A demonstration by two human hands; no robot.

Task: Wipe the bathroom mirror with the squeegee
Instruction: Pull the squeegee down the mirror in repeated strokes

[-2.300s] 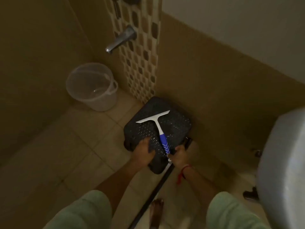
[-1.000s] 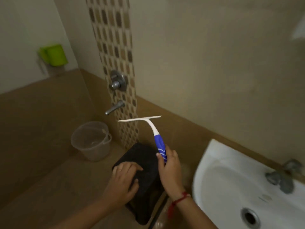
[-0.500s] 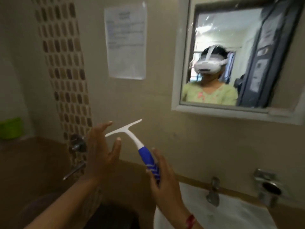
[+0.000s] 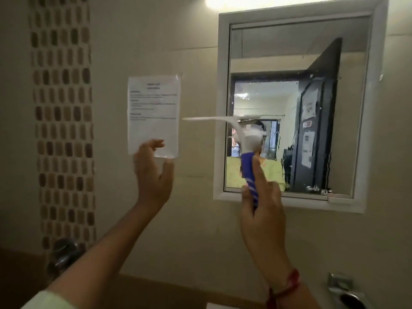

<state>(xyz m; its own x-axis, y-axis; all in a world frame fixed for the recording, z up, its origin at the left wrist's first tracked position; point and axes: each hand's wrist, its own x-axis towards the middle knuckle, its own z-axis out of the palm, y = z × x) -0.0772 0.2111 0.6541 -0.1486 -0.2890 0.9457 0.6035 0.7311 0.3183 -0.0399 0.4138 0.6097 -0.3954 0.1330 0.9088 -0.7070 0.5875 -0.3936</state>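
Head view: the squeegee [image 4: 242, 139] is raised at the left edge of the mirror [image 4: 312, 63], the right hand [image 4: 263, 210] closed around its blue handle. It looks light and stiff; the handle is the proper place to hold. The left hand [image 4: 153, 177] is open, empty, beside the paper notice [image 4: 153, 103].

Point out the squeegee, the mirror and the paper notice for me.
White squeegee with blue handle [image 4: 247, 169], head view, blue handle.
White-framed wall mirror [image 4: 263, 52], head view, upper glass.
White paper notice [image 4: 153, 108], head view, sheet's middle.
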